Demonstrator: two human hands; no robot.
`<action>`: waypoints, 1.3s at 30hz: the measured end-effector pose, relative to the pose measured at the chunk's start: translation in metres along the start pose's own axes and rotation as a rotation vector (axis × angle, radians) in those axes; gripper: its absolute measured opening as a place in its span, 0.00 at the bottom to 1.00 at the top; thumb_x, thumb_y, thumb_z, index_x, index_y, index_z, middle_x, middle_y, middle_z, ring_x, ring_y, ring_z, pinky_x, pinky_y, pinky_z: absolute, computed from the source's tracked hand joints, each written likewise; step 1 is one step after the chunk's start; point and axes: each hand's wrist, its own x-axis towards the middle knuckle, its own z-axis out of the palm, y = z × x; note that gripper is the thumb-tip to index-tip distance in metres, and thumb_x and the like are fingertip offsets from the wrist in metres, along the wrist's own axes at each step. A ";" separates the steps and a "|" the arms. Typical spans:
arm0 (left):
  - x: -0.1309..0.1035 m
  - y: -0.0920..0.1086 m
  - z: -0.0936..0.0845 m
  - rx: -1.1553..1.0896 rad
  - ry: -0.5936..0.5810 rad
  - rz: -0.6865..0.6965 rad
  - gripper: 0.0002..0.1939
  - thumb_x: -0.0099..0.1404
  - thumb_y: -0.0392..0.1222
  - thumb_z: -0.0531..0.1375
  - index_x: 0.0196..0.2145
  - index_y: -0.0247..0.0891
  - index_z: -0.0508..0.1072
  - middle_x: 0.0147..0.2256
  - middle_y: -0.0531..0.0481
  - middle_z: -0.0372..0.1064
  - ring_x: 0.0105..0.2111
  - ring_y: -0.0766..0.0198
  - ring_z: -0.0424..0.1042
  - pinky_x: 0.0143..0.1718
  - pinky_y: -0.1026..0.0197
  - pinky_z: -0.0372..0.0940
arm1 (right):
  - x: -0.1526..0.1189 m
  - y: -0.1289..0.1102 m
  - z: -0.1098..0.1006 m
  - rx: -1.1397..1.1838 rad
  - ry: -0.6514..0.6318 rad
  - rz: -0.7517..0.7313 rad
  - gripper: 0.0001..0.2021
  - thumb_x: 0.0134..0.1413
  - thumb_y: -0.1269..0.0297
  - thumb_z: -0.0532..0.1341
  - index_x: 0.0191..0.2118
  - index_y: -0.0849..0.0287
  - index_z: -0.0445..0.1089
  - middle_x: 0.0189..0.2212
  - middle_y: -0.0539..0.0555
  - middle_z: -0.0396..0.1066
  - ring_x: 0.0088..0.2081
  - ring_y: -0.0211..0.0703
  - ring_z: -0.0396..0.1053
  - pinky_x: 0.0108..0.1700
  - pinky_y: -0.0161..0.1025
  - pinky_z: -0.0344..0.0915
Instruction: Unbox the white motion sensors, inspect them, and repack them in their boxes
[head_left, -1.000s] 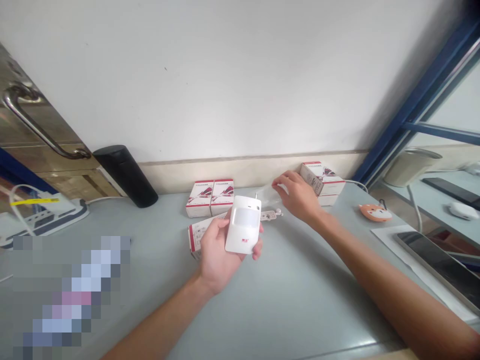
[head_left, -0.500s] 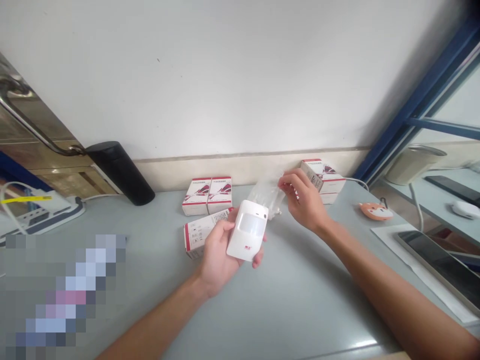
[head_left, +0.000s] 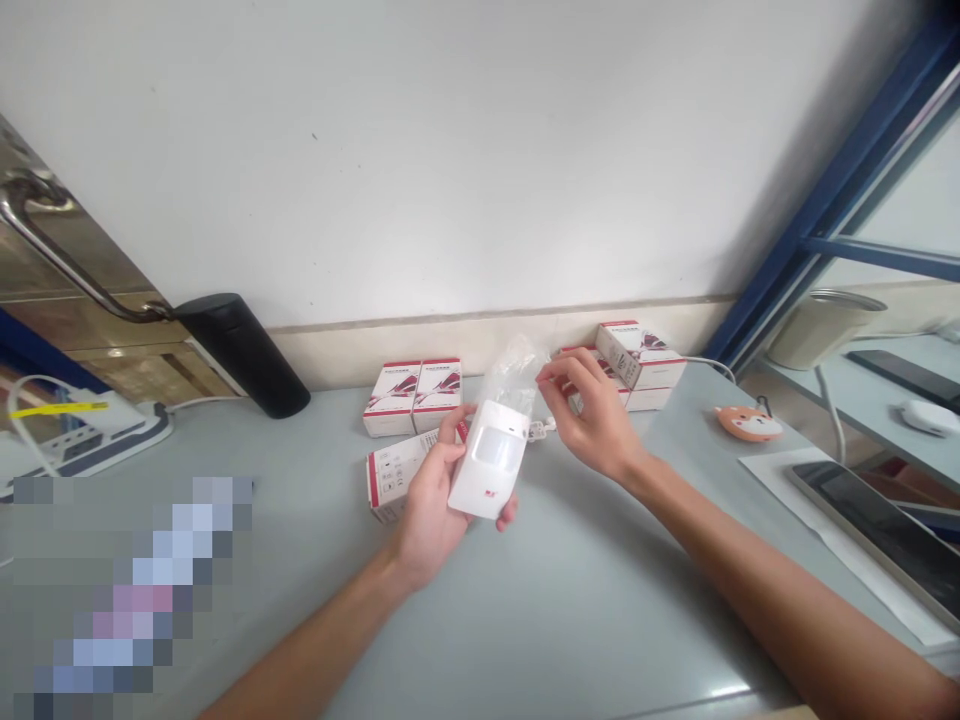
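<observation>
In my left hand (head_left: 435,485) is a white motion sensor (head_left: 490,462), its window facing up and its top edge tilted away from me. A clear plastic bag (head_left: 511,372) lies over or around the sensor's upper end; how far it reaches down is hard to see. My right hand (head_left: 592,412) is closed in a pinch at the bag's right edge. Below that hand a small white piece (head_left: 538,430) rests on the desk, partly hidden. Beside my left hand lies a red-and-white box (head_left: 394,475), half covered by the hand.
Two banded boxes (head_left: 414,397) lie at the wall, and more stacked boxes (head_left: 646,365) stand behind my right hand. A black cylinder (head_left: 244,355) and a power strip (head_left: 112,430) are left. An orange animal-faced case (head_left: 748,423) and a phone (head_left: 870,530) lie right.
My left hand has shifted slightly left with the sensor. My right hand has moved a little left and down, and the bag now stands straighter above the sensor's top.
</observation>
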 end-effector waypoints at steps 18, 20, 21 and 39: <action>-0.002 -0.007 -0.002 0.188 -0.027 0.164 0.16 0.73 0.54 0.57 0.52 0.44 0.61 0.30 0.50 0.77 0.30 0.55 0.77 0.35 0.55 0.67 | -0.009 -0.043 0.001 1.028 -0.665 0.579 0.24 0.69 0.38 0.57 0.49 0.56 0.72 0.29 0.51 0.75 0.29 0.47 0.75 0.52 0.52 0.70; -0.004 -0.013 0.001 0.288 -0.017 0.178 0.20 0.72 0.55 0.61 0.53 0.44 0.61 0.35 0.48 0.78 0.31 0.56 0.77 0.37 0.54 0.68 | -0.015 -0.042 -0.005 1.020 -0.634 0.581 0.22 0.66 0.42 0.63 0.53 0.55 0.71 0.28 0.50 0.75 0.32 0.48 0.76 0.52 0.52 0.70; -0.005 -0.016 0.002 0.333 -0.015 0.191 0.21 0.72 0.54 0.63 0.53 0.44 0.61 0.40 0.45 0.78 0.34 0.56 0.77 0.39 0.54 0.69 | -0.020 -0.039 -0.009 1.009 -0.618 0.592 0.23 0.65 0.44 0.65 0.56 0.54 0.70 0.30 0.51 0.76 0.33 0.48 0.76 0.52 0.51 0.71; 0.010 -0.036 -0.004 0.456 0.041 0.324 0.27 0.71 0.45 0.67 0.64 0.44 0.67 0.65 0.39 0.65 0.66 0.48 0.66 0.66 0.50 0.61 | -0.039 -0.010 -0.021 0.580 -0.504 0.461 0.25 0.57 0.51 0.73 0.56 0.55 0.75 0.54 0.57 0.78 0.56 0.56 0.74 0.62 0.56 0.67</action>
